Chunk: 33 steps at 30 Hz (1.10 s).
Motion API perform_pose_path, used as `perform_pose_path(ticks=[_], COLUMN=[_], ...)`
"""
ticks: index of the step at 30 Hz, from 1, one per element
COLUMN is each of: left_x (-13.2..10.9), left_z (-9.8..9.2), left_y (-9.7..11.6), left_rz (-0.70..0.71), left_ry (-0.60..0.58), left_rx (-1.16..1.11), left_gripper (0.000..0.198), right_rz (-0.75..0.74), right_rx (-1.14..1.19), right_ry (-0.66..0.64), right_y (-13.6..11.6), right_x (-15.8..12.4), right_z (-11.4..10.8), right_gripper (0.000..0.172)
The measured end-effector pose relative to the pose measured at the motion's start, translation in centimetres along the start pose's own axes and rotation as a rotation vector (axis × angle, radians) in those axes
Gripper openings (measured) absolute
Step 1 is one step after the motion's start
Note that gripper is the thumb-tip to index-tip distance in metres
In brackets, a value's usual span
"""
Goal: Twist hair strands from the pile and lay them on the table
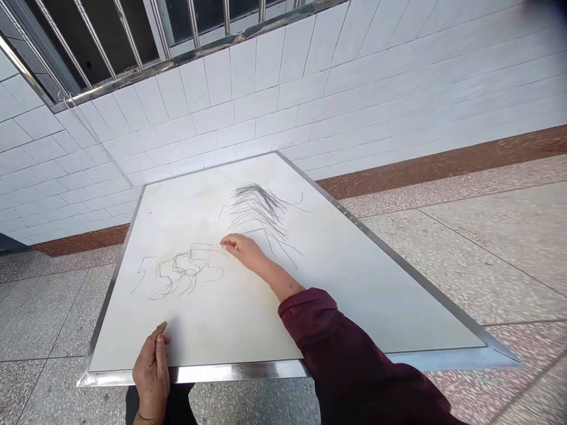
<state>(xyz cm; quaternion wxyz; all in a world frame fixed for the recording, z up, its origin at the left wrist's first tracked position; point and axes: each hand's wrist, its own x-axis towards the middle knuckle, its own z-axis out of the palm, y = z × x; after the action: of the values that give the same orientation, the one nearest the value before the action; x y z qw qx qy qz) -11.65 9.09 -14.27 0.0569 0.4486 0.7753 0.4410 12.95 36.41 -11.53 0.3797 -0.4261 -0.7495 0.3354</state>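
Thin dark strands, like wire or coarse hair, lie on a white tabletop (354, 307). A denser bundle of strands (261, 203) fans out toward the far side. Nearer the left, several loose, bent strands (181, 271) overlap in a tangle. My right hand (243, 249) reaches between these two groups, thumb and fingers pinched low over the table. Strand ends lie close to its fingertips; whether one is pinched I cannot make out. Over the table's near left edge is my left hand (153, 363), its fingers drawn together and thumb against them. Anything inside it is hidden.
A metal rim (239, 370) borders the table. Behind it stands a white tiled wall (212, 124) with a barred window (110, 41) at upper left. Speckled floor tiles (487, 236) surround the table, and a thin cord (104, 147) hangs down the wall.
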Motion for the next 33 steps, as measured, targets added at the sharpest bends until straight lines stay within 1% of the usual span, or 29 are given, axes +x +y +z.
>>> perform_pose_path(ticks=[2, 4, 6, 8, 10, 12, 13, 14, 16, 17, 19, 22, 26, 29, 33], left_x=[-0.3, -0.3, 0.2, 1.6, 3.9, 6.8, 8.1, 9.4, 11.1, 11.6, 12.0, 11.9, 12.0, 12.2, 12.3], left_z=[0.2, 0.2, 0.3, 1.2, 3.0, 5.7, 7.1, 8.5, 10.9, 11.8, 12.9, 13.4, 13.5, 13.4, 12.9], left_y=[-0.2, 0.0, 1.2, 3.5, 6.4, 9.0, 10.0, 10.6, 11.2, 11.2, 10.9, 10.5, 10.6, 10.9, 11.2], left_rz=[0.048, 0.102, 0.172, 0.236, 0.21, 0.191, 0.179, 0.161, 0.133, 0.126, 0.108, 0.058, -0.034, -0.094, -0.132], left_ry=[0.01, 0.004, -0.031, -0.093, -0.148, -0.182, -0.206, -0.24, -0.289, -0.301, -0.316, -0.338, -0.383, -0.392, -0.386], left_rx=[0.015, 0.0, -0.027, -0.036, -0.032, -0.119, -0.171, -0.225, -0.298, -0.318, -0.355, -0.433, -0.563, -0.642, -0.699], left_gripper=[0.044, 0.04, 0.035, 0.032, 0.037, 0.038, 0.039, 0.041, 0.041, 0.04, 0.038, 0.035, 0.031, 0.033, 0.033], right_rz=[-0.052, -0.084, -0.104, -0.122, -0.142, -0.163, -0.174, -0.184, -0.205, -0.213, -0.224, -0.241, -0.34, -0.394, -0.43], right_rx=[-0.076, -0.146, -0.208, -0.259, -0.298, -0.324, -0.331, -0.334, -0.33, -0.323, -0.303, -0.266, -0.189, -0.175, -0.187], right_ry=[-0.079, -0.106, -0.101, -0.085, -0.075, -0.074, -0.076, -0.075, -0.063, -0.052, -0.028, 0.001, 0.006, -0.009, -0.045], right_y=[0.0, 0.2, 0.4, 0.7, 1.0, 1.3, 1.4, 1.5, 1.6, 1.6, 1.4, 0.8, -0.4, -1.0, -1.1], right_x=[-0.3, -0.5, -0.5, -0.3, 0.0, 0.3, 0.4, 0.5, 0.4, 0.4, 0.2, 0.0, -0.4, -0.7, -0.9], right_z=[1.2, 2.2, 2.9, 3.3, 3.6, 3.8, 3.9, 4.0, 4.0, 3.9, 3.7, 3.1, 2.8, 3.0, 3.2], right_gripper=[0.008, 0.011, 0.014, 0.018, 0.021, 0.022, 0.021, 0.021, 0.022, 0.022, 0.022, 0.022, 0.023, 0.024, 0.025])
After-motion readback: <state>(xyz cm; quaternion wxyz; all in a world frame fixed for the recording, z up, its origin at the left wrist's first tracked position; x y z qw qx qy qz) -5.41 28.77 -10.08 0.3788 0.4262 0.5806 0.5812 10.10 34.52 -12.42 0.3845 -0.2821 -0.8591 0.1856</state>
